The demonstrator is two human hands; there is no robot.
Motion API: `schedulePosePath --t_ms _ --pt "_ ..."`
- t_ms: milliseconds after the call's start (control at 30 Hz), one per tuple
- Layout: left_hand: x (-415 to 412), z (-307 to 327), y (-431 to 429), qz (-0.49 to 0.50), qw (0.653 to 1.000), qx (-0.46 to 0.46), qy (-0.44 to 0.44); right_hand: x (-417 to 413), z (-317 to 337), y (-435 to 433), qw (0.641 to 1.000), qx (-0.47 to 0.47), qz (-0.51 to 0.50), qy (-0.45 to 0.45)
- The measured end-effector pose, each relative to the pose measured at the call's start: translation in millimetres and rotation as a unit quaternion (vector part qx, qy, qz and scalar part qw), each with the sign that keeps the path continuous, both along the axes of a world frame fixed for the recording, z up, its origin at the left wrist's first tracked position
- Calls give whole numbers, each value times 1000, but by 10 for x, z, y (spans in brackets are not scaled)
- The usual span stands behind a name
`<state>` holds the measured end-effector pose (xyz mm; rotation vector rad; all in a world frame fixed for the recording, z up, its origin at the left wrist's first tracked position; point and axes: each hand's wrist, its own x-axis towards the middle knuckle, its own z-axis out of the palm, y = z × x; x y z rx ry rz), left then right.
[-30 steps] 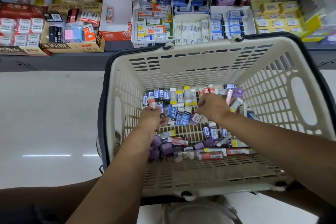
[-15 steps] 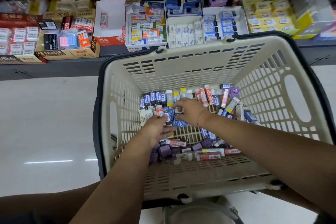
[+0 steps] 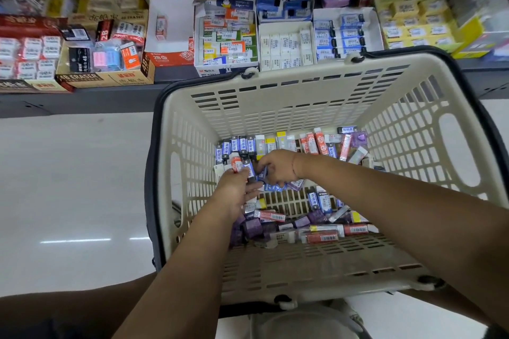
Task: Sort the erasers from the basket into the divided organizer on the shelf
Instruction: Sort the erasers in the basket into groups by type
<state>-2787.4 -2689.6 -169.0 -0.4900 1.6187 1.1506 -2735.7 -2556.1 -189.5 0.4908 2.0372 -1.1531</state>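
A cream plastic basket [image 3: 275,96] sits in front of me with several wrapped erasers [image 3: 316,146] lying on its floor: blue, orange, yellow and purple ones. Both hands are inside it. My left hand [image 3: 234,187] grips a small bundle of erasers, an orange-and-white one and blue ones sticking out above the fingers. My right hand [image 3: 276,166] is right beside it and pinches a blue eraser [image 3: 261,175] at the left hand's fingertips. On the shelf behind, the white divided organizer [image 3: 286,45] holds rows of erasers.
The shelf carries more eraser boxes: a cardboard 4B box [image 3: 104,63] at the left, an orange 2B box [image 3: 170,33], a mixed white box [image 3: 227,38], and yellow packs [image 3: 418,25] at the right. Pale floor [image 3: 74,187] lies to the basket's left.
My right hand has moved left across the basket, from the erasers at its middle to my left hand. My left hand has stayed in place with its bundle.
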Motion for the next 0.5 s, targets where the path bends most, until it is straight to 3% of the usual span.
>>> schedulePosePath --t_ms 133,267,367,500 --pt "-28 29 -28 -6 1000 -11 21 103 30 54 999 13 -31 30" --pt "-29 59 -134 -29 998 -47 10 275 55 134 992 94 -42 74" --pt "2 86 -240 -22 997 -68 -10 479 36 171 982 172 -40 65" --pt "77 140 -257 3 997 -61 -50 693 -38 179 966 225 -122 44"
